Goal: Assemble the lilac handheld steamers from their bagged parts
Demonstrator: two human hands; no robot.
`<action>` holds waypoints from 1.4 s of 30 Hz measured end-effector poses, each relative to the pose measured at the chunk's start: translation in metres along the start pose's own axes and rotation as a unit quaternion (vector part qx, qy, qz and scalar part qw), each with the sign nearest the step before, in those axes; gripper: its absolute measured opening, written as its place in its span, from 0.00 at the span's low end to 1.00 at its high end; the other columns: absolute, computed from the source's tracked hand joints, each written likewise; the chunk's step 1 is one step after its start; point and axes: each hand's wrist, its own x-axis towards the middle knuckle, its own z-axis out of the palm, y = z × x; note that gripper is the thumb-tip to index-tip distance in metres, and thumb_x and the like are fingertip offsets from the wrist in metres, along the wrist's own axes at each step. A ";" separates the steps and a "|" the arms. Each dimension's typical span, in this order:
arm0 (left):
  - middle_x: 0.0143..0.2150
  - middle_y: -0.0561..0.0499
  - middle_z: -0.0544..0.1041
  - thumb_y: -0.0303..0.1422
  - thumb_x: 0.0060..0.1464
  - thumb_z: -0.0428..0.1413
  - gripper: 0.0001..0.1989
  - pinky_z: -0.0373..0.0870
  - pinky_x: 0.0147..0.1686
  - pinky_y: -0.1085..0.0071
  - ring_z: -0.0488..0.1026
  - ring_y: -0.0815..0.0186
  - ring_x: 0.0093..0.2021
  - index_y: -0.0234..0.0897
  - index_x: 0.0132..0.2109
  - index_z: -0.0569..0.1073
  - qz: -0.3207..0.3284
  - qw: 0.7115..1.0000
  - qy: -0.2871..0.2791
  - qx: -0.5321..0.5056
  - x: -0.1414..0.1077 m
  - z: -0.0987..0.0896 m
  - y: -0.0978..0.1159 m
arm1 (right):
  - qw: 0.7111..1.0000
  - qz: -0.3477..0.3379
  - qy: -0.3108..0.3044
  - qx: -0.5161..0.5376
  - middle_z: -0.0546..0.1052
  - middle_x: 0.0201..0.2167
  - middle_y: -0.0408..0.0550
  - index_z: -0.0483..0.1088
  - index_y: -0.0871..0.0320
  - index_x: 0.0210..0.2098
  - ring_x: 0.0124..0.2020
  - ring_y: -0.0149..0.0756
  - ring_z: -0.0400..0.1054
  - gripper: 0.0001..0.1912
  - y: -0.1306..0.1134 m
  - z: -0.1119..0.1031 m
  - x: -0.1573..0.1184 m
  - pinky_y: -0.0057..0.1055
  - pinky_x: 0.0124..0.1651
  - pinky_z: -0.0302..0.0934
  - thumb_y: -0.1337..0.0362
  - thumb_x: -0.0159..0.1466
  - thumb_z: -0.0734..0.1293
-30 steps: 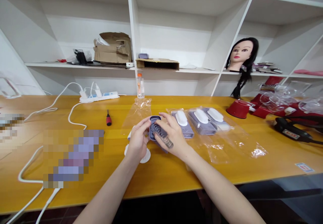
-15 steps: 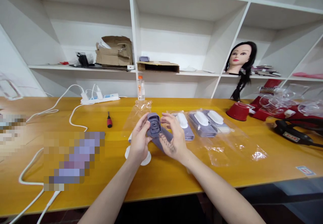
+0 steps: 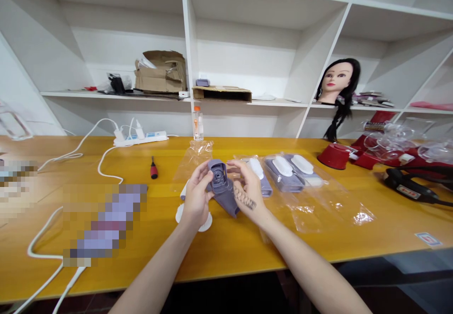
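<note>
My left hand (image 3: 198, 193) grips a purple-grey plastic housing (image 3: 218, 177), its thumb on the near edge of the hollow end, which faces me. Down and to the right slants the housing's longer body. My right hand (image 3: 249, 186) is curved beside the right side of the housing, fingers apart; whether a fingertip touches it I cannot tell. Under my left wrist lies a white round-edged piece (image 3: 205, 224), mostly covered. To the right, several similar purple-grey housings (image 3: 285, 177) with white oval pieces (image 3: 282, 166) on top rest on clear plastic bags.
A red-and-black screwdriver (image 3: 153, 168) lies left of my hands. Behind it are a white power strip (image 3: 141, 138) and cables. A clear bottle with an orange cap (image 3: 197, 124) stands at the back. Red parts (image 3: 334, 156) and a black strapped object (image 3: 406, 186) sit at right.
My right hand has shifted slightly right, away from the housing, so more of its lower body shows. The housing has tilted a little in my left hand.
</note>
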 end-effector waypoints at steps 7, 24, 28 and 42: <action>0.39 0.53 0.72 0.34 0.46 0.59 0.16 0.68 0.29 0.76 0.68 0.72 0.32 0.41 0.44 0.69 -0.068 0.997 -0.017 -0.018 -0.001 0.001 -0.002 | 0.995 -0.026 -0.031 -0.091 0.67 0.52 0.52 0.54 0.54 0.57 0.50 0.42 0.65 0.32 0.003 0.008 -0.004 0.42 0.50 0.64 0.68 0.53 0.64; 0.44 0.48 0.77 0.29 0.39 0.58 0.17 0.64 0.48 0.68 0.71 0.60 0.48 0.35 0.41 0.75 0.044 0.998 0.026 0.039 0.003 -0.003 -0.004 | 0.976 -0.109 -0.087 -0.170 0.54 0.62 0.58 0.61 0.54 0.53 0.50 0.42 0.65 0.24 -0.004 0.003 -0.011 0.43 0.51 0.64 0.70 0.57 0.62; 0.44 0.47 0.78 0.31 0.40 0.58 0.16 0.63 0.49 0.66 0.71 0.58 0.48 0.34 0.40 0.77 0.033 0.998 0.001 0.062 0.002 -0.003 -0.002 | 0.975 -0.119 -0.084 -0.165 0.56 0.60 0.59 0.63 0.56 0.51 0.53 0.45 0.63 0.23 -0.003 0.002 -0.010 0.44 0.51 0.63 0.69 0.55 0.64; 0.40 0.50 0.76 0.29 0.41 0.58 0.14 0.65 0.36 0.75 0.71 0.67 0.40 0.35 0.40 0.74 -0.018 1.000 -0.018 0.013 0.001 -0.002 -0.005 | 0.976 -0.096 -0.097 -0.170 0.58 0.59 0.59 0.58 0.57 0.54 0.59 0.47 0.57 0.24 -0.003 0.005 -0.010 0.45 0.54 0.62 0.68 0.58 0.62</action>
